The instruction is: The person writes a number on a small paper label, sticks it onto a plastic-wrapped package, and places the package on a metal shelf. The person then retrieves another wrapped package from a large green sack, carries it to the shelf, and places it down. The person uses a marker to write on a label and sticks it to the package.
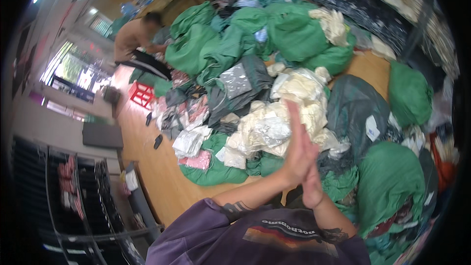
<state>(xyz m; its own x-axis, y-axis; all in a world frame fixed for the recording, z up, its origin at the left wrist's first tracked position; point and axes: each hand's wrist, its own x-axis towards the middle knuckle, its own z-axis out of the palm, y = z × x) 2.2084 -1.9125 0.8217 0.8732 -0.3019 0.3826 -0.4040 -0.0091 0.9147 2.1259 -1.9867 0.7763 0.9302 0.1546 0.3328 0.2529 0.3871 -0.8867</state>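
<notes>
My left hand (296, 154) and my right hand (312, 184) meet palm to palm in front of my chest. The left hand's fingers are stretched out, pointing away from me. Flat against it lies the right hand, its fingers partly hidden behind the left. Neither hand holds anything that I can see. Just beyond them is a heap of cream garments in clear plastic bags (267, 125). A dark green sack (357, 105) stands to the right of that heap.
Large green sacks (294, 32) are piled at the back. Another green sack (392, 184) sits close on my right. A person (135, 41) bends over the pile at far left, near a red plastic stool (141, 95). Clothes racks (73, 191) line the left; stocked shelves (363, 17) stand far right.
</notes>
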